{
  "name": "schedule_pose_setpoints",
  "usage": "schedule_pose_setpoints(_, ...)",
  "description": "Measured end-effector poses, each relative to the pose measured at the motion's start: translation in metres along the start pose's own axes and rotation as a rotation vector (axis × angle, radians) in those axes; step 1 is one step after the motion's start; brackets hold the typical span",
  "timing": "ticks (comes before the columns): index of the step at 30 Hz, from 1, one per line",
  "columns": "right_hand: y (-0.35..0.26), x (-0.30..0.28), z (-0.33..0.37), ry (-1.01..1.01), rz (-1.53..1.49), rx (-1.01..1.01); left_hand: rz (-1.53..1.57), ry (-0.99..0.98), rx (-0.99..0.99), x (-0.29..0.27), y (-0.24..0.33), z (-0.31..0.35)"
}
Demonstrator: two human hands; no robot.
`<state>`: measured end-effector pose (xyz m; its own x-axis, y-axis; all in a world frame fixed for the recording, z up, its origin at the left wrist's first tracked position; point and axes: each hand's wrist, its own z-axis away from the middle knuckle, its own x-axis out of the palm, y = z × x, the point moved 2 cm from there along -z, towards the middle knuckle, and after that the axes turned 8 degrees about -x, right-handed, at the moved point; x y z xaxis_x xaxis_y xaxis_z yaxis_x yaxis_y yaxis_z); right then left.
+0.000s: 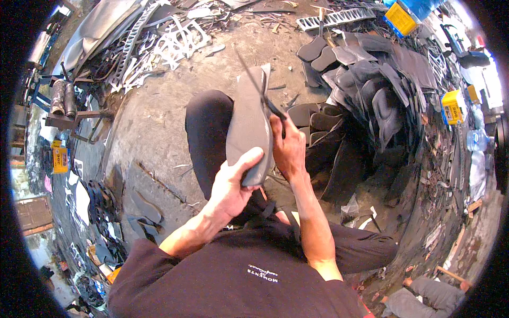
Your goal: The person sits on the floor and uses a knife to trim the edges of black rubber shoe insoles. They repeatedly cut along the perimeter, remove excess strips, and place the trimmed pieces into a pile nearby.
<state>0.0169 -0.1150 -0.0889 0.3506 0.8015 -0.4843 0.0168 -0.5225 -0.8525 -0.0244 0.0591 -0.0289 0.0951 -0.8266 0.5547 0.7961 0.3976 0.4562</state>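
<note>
A grey shoe sole (248,116) is held up in front of my knees, heel end toward me and toe end pointing away. My left hand (233,183) is closed round its heel, the thumb lying on top. At the sole's right edge, my right hand (289,143) is closed on a long thin dark knife-like tool (275,108). A narrow dark length slants over the sole's far part; whether it is blade or trimmed strip I cannot make out. A pale edge shows along the sole's toe.
Dark soles lie in a big heap (366,90) on the right. White cut-out scraps (183,42) litter the floor at the far left. Beside my left arm are loose dark pieces (146,206). Another person's grey-clad leg (427,299) shows at the lower right.
</note>
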Motion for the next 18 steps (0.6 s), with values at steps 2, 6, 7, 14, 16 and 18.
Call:
schedule_pose_setpoints(2,0.038,0.006,-0.035,0.096,0.158,-0.126,-0.02,-0.004,-0.021,0.016,-0.013,0.016)
schedule_pose_setpoints(6,0.02,-0.033,-0.039,-0.207,-0.676,0.478,-0.156,-0.129,0.025,0.012,-0.022,0.031)
schedule_pose_setpoints(7,0.0,-0.038,-0.018,-0.197,-0.741,0.393,-0.109,-0.089,-0.011,0.004,-0.02,0.021)
schedule_pose_setpoints(14,-0.057,-0.078,0.107,-0.257,-0.564,0.429,-0.287,-0.249,0.242,-0.011,0.016,-0.038)
schedule_pose_setpoints(16,-0.051,-0.084,0.125,-0.302,-0.487,0.363,-0.431,0.095,0.307,0.007,0.03,-0.05)
schedule_pose_setpoints(18,-0.046,-0.085,0.139,-0.343,-0.435,0.35,-0.498,-0.062,0.309,0.019,0.035,-0.056)
